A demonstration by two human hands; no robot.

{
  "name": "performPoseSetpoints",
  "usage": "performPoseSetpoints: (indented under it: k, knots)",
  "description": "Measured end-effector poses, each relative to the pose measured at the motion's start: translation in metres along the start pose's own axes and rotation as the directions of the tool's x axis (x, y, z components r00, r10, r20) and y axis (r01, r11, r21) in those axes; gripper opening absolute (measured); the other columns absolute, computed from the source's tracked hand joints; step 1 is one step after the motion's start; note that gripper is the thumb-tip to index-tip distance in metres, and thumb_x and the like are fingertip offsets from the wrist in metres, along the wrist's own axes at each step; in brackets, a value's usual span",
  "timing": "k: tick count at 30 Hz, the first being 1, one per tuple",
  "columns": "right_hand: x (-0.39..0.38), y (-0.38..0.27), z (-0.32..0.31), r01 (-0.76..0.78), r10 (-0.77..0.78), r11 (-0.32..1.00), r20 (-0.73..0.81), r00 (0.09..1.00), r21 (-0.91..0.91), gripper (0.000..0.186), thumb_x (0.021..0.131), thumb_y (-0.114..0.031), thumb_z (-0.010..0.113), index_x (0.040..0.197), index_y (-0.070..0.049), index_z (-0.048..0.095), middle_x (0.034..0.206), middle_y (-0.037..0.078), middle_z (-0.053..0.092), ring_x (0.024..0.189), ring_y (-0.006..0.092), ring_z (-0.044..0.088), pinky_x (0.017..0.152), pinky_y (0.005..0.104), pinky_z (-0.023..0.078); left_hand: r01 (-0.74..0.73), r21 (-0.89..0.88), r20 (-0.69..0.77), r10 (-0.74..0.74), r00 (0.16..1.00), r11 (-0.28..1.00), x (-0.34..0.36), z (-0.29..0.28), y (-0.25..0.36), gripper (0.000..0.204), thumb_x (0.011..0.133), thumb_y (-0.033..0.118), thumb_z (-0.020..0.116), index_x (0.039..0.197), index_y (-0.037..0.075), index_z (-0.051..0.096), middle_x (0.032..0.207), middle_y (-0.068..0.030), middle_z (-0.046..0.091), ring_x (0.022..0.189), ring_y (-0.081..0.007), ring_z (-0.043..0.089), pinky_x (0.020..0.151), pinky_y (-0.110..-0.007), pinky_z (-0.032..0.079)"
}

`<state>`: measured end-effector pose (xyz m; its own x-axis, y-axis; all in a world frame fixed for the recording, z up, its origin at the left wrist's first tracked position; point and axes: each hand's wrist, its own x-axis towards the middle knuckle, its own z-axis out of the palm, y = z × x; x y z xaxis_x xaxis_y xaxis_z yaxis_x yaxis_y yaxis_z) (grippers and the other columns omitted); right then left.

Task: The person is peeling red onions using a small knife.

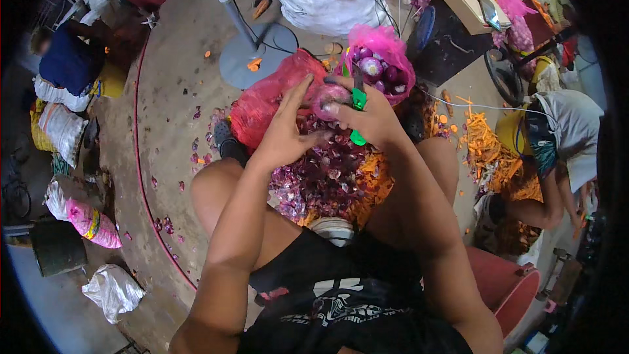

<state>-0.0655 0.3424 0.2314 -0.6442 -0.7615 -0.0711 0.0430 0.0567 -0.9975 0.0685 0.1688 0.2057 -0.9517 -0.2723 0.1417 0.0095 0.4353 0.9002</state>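
Observation:
My right hand (373, 118) is closed round a small knife with a green handle (358, 99), its dark blade pointing away from me. The same hand's thumb and fingertips grip a red onion (329, 101), partly hidden by the fingers. Just left of the onion, my left hand (283, 132) is open, fingers stretched and thumb apart. Below both hands lies a heap of purple onion skins (318, 174), between my legs. Beyond my right hand a pink mesh bag (407, 85) holds several red onions (372, 69). A red mesh sack (252, 108) lies beyond my left hand.
Orange carrot peelings (488, 147) cover the floor at right, near a bent-over person (570, 131). Another person (69, 59) sits far left. A grey pole stand (239, 59) and a large white sack (327, 3) stand ahead. A red bucket (508, 288) is beside me; a red hose (136, 124) runs at left.

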Motion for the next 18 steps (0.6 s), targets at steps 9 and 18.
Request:
performPoseSetpoints:
  k: [9,18]
  knots:
    - [0.011,0.027,0.01,0.11,-0.258,0.783,-0.158,0.953,-0.612,0.026,0.1,-0.021,0.07,0.116,-0.001,0.069,0.097,0.023,0.074,0.08,0.0402,0.072,0.073,0.0473,0.057,0.06,-0.167,-0.059,-0.07,0.996,0.984,0.004,0.018,0.001,0.081,0.08,0.008,0.09,0.152,-0.001,0.054,0.14,-0.0129,0.067,0.13,-0.02,0.062,0.114,-0.038,0.047]
    - [0.012,0.046,0.019,-0.042,-0.213,0.593,-0.207,0.955,-0.804,0.028,0.095,-0.029,0.072,0.092,-0.001,0.066,0.096,0.023,0.073,0.088,0.0481,0.071,0.078,0.0557,0.056,0.081,0.297,-0.177,-0.028,0.984,0.951,0.008,0.015,-0.025,0.066,0.075,0.025,0.093,0.129,-0.002,0.067,0.118,-0.0196,0.076,0.11,-0.0278,0.074,0.099,-0.039,0.055]
